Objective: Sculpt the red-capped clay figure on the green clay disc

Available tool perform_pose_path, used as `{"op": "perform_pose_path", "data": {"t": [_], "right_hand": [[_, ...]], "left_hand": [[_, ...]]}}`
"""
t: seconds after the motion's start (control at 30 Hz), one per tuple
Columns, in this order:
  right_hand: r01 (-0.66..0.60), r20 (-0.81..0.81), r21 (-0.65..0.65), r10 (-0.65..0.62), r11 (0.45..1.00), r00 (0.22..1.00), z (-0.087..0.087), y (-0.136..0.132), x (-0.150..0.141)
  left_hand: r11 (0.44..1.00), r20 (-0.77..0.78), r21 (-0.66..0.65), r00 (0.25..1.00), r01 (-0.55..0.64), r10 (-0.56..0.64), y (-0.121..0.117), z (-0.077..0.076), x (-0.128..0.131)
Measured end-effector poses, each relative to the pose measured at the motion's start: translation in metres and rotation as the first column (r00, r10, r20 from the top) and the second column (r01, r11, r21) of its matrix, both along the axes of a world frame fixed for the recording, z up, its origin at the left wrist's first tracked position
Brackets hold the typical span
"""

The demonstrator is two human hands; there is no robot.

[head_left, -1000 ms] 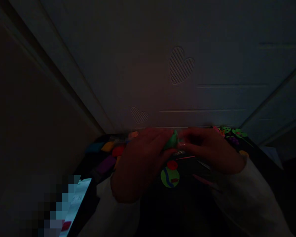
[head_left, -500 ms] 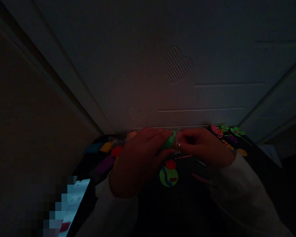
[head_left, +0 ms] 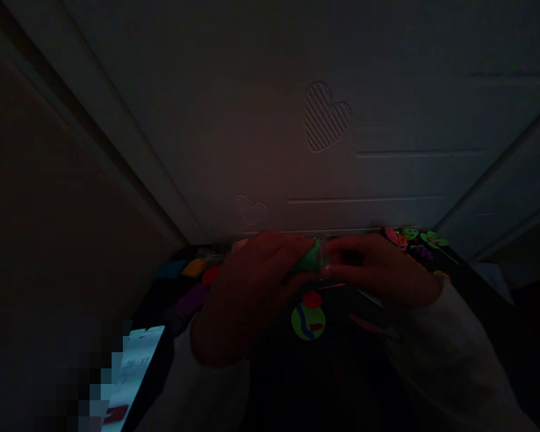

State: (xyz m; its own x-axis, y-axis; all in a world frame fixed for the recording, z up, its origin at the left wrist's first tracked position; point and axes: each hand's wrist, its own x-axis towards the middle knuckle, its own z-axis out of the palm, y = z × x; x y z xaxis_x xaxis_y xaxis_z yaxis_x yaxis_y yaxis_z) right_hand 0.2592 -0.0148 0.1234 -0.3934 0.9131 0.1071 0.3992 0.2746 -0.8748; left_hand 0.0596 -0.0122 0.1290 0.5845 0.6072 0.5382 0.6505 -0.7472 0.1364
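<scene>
In dim light, my left hand [head_left: 256,288] is wrapped round a lump of green modelling clay [head_left: 309,258] in a clear plastic wrapper [head_left: 324,264]. The fingers of my right hand [head_left: 373,264] pinch the wrapper's right end, close beside the clay. Below the hands lies a flat green disc [head_left: 308,327] with a blue wavy strip and a small red bar on it. A red round piece [head_left: 312,299] touches its top edge. Nearer my right wrist is a pink pointed tool [head_left: 366,324].
Coloured clay packs, among them blue [head_left: 170,269], yellow [head_left: 194,267] and purple [head_left: 192,299], lie at left. Small clay figures, including a green flower [head_left: 433,240], sit at the back right. A lit phone screen [head_left: 132,372] stands at lower left. A white panel [head_left: 270,120] rises behind.
The view has shifted slightly. My hands stay at the wrapped green clay, and my right fingers have shifted a little along the wrapper's end.
</scene>
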Motion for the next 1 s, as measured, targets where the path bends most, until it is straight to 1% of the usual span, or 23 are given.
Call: {"op": "perform_pose_path", "data": {"t": [0.1, 0.2, 0.37, 0.47, 0.53, 0.57, 0.63, 0.7, 0.8, 0.9, 0.97, 1.0], "right_hand": [[-0.077, -0.051, -0.075, 0.073, 0.994, 0.996, -0.002, 0.003, 0.0], [-0.095, -0.071, -0.081, 0.089, 0.992, 0.994, -0.005, 0.005, 0.0], [-0.014, -0.052, 0.023, 0.015, 1.0, 0.999, -0.006, 0.007, 0.002], [0.043, -0.032, 0.135, -0.039, 0.99, 0.999, -0.003, 0.006, 0.004], [0.037, 0.002, 0.169, -0.038, 0.985, 0.999, -0.002, 0.005, 0.004], [0.021, 0.021, 0.159, -0.025, 0.987, 0.999, -0.002, 0.005, 0.004], [-0.018, 0.045, 0.09, 0.014, 0.996, 0.999, -0.004, 0.005, 0.003], [-0.052, 0.025, 0.005, 0.052, 0.999, 0.998, -0.006, 0.006, 0.003], [-0.111, -0.032, -0.099, 0.109, 0.989, 0.994, -0.011, 0.008, 0.004], [-0.126, -0.079, -0.127, 0.116, 0.984, 0.99, -0.011, 0.007, 0.007], [-0.112, -0.111, -0.128, 0.098, 0.985, 0.989, -0.007, 0.006, 0.009], [-0.086, -0.135, -0.126, 0.069, 0.988, 0.988, -0.005, 0.005, 0.011]], "left_hand": [[0.999, -0.036, -0.018, 0.999, 0.027, -0.027, 0.001, 0.0, 0.001], [0.999, -0.049, -0.011, 0.998, 0.039, -0.04, 0.002, 0.0, 0.002], [1.0, -0.011, -0.023, 1.0, -0.012, 0.011, 0.004, -0.001, 0.003], [0.998, 0.018, -0.039, 0.999, -0.045, 0.045, 0.004, -0.002, 0.001], [0.998, 0.027, -0.04, 0.998, -0.05, 0.051, 0.004, -0.002, 0.0], [0.998, 0.024, -0.037, 0.999, -0.045, 0.046, 0.004, -0.002, -0.001], [0.999, 0.01, -0.029, 1.0, -0.026, 0.026, 0.004, -0.002, -0.001], [0.999, -0.006, -0.037, 1.0, -0.006, 0.006, 0.004, -0.002, -0.001], [0.997, -0.025, -0.061, 0.999, 0.042, -0.044, 0.004, -0.001, 0.001], [0.995, -0.005, -0.078, 0.998, 0.063, -0.063, 0.002, -0.001, 0.001], [0.995, 0.026, -0.091, 0.999, 0.028, -0.026, 0.001, 0.0, 0.0], [0.995, 0.046, -0.1, 0.999, 0.003, 0.002, 0.001, 0.001, -0.001]]}}
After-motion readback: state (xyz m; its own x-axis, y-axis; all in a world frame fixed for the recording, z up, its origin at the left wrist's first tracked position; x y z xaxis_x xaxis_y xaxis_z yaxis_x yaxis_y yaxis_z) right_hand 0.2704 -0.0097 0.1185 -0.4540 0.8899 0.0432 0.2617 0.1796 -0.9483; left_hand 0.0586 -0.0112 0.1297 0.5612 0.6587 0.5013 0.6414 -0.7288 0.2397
